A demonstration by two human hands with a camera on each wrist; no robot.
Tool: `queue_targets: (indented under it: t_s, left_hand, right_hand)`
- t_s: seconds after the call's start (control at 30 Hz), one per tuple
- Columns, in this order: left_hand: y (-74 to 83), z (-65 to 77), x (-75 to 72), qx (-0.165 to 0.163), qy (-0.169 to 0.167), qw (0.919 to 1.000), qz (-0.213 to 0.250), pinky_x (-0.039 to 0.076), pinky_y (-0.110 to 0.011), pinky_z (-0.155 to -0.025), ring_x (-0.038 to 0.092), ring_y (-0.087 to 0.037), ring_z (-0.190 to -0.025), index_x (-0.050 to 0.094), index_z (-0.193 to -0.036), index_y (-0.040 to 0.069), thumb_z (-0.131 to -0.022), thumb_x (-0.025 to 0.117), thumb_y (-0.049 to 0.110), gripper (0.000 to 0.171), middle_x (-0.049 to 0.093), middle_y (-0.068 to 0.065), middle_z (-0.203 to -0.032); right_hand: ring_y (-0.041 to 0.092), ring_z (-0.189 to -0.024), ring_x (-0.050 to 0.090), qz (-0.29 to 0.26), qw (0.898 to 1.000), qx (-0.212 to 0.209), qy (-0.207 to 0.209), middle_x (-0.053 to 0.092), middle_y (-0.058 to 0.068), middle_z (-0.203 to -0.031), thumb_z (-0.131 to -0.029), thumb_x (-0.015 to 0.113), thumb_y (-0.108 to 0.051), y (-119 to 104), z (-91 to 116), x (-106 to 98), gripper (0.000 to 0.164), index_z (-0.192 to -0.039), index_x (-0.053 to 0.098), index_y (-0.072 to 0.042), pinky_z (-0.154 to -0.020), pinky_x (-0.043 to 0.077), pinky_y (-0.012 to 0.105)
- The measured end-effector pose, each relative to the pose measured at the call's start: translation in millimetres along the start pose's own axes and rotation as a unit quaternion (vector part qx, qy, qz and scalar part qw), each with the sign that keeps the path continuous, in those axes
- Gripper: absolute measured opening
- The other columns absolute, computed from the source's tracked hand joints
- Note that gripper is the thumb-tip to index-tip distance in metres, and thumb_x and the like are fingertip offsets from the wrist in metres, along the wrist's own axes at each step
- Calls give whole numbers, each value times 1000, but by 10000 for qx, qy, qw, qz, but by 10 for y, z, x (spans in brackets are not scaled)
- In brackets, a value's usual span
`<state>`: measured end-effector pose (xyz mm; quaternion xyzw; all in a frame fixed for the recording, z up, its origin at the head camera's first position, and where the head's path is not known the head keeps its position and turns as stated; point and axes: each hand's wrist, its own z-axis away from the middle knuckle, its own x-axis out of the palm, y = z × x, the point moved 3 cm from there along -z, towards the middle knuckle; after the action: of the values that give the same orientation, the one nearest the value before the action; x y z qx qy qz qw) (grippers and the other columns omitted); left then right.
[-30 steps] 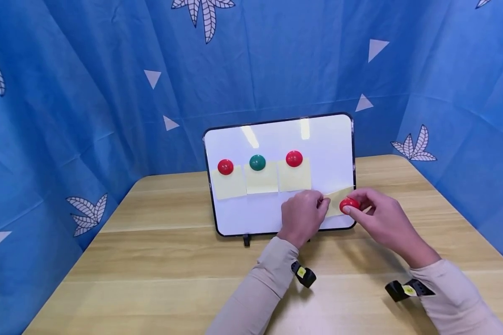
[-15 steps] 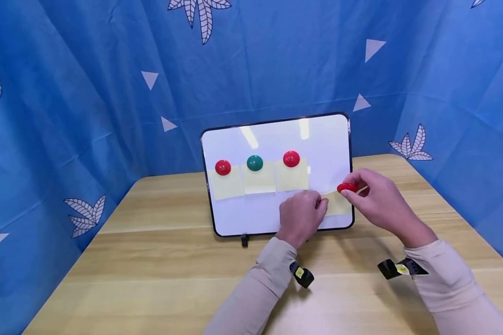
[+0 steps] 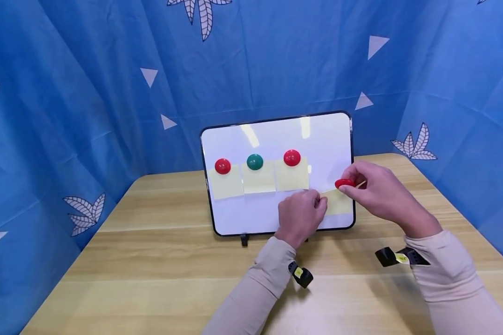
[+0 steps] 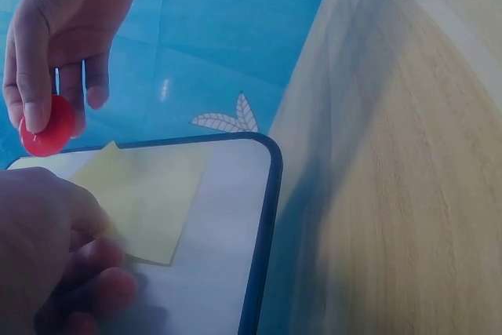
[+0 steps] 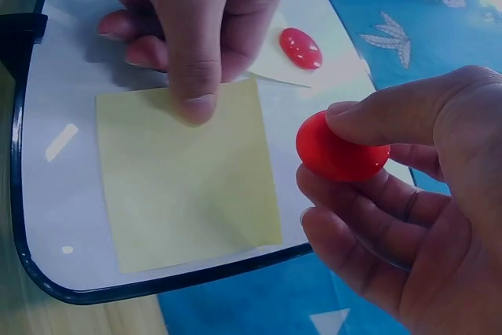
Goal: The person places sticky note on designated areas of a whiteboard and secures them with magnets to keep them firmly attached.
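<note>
My left hand (image 3: 299, 216) pinches the side edge of a yellow sticky note (image 3: 337, 203) at the lower right of the small whiteboard (image 3: 251, 218). In the right wrist view the thumb lies over the paper (image 5: 188, 186). A red round magnet (image 3: 344, 183) is held between the thumb and fingers of my right hand (image 3: 381, 193), near the note's upper edge. That magnet (image 5: 343, 148) is apart from the board in the right wrist view. Higher up, three more notes hang in a row under a red magnet (image 3: 222, 166), a green magnet (image 3: 254, 162) and another red magnet (image 3: 292, 157).
The whiteboard stands upright on small black feet (image 3: 244, 240) on a wooden table (image 3: 151, 260). A blue curtain (image 3: 276, 60) with leaf prints surrounds the table at the back and sides.
My right hand has lifted the red magnet from in front of the note up to its upper edge, tilting it flatter. The left hand has stayed on the note.
</note>
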<state>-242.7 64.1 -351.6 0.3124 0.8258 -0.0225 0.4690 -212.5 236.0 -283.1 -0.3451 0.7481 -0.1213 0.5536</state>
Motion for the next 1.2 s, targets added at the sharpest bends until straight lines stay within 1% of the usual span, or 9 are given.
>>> queue_targets:
  t_s: [0.07, 0.23, 0.33, 0.43, 0.57, 0.7, 0.8, 0.97, 1.2]
  left_hand:
    - [2, -12, -14, -6, 10, 10000, 6, 33, -13, -45, 42, 0, -50, 75, -81, 18, -96, 67, 36, 25, 49, 12, -55]
    - [7, -44, -46, -96, -62, 9999, -14, 33, -14, -45, 43, 0, -49, 74, -81, 18, -96, 67, 36, 25, 50, 12, -54]
    - [10, -61, -59, -104, -81, 9999, -27, 33, -14, -45, 43, 0, -49, 74, -83, 18, -96, 66, 37, 24, 50, 11, -55]
    - [13, -73, -68, -78, -83, 9999, -44, 34, -13, -46, 43, 0, -49, 75, -85, 17, -96, 66, 37, 24, 52, 11, -56]
    - [9, -75, -72, -129, -149, 9998, -60, 34, -13, -46, 44, 0, -50, 76, -88, 17, -96, 67, 38, 24, 54, 11, -58]
    - [6, -69, -69, -185, -185, 9997, -37, 34, -14, -47, 44, 0, -50, 76, -89, 18, -96, 66, 39, 24, 55, 11, -58]
    - [9, -64, -67, -180, -178, 9997, -13, 34, -14, -47, 45, 0, -51, 76, -89, 18, -97, 65, 39, 24, 55, 11, -59]
    - [12, -49, -62, -197, -199, 9996, 7, 34, -14, -46, 44, 0, -51, 76, -91, 18, -97, 66, 39, 24, 55, 12, -58]
    - [-12, -14, -54, -252, -63, 9996, 139, 33, -15, -46, 43, 0, -49, 74, -99, 18, -96, 67, 37, 21, 51, 11, -56]
  right_hand:
    - [24, -85, 63, 34, 10000, -43, -22, 66, 6, -91, -88, 77, -9, 3, -14, 17, 17, -101, 66, -10, -72, 54, 29]
    - [23, -83, 62, 105, 9997, -153, -148, 67, 5, -89, -88, 77, -6, 33, -69, 76, 15, -100, 68, -9, -78, 54, 40]
    - [23, -85, 62, 173, 9996, -161, -144, 66, 6, -92, -87, 77, -5, 58, -92, 103, 16, -99, 68, -9, -78, 54, 42]
    - [25, -87, 64, 207, 9996, -187, -87, 64, 7, -99, -86, 77, -5, 71, -106, 129, 17, -99, 67, -10, -76, 55, 43]
    - [26, -88, 65, 192, 9993, -315, 19, 61, 8, -105, -86, 78, -4, 59, -117, 170, 17, -97, 67, -11, -76, 56, 45]
    - [26, -88, 67, 248, 9990, -370, 60, 64, 8, -101, -85, 78, -4, 38, -109, 187, 17, -96, 67, -10, -76, 57, 46]
    - [26, -87, 67, 306, 9990, -310, 25, 67, 8, -97, -85, 78, -4, 36, -96, 186, 18, -98, 67, -9, -75, 57, 47]
    - [26, -87, 65, 350, 9991, -246, -5, 67, 9, -97, -85, 78, -4, 52, -85, 200, 20, -100, 66, -8, -75, 57, 45]
    - [25, -85, 63, 367, 9988, -298, 84, 66, 9, -96, -85, 78, -3, 86, -86, 247, 21, -100, 66, -8, -75, 56, 44]
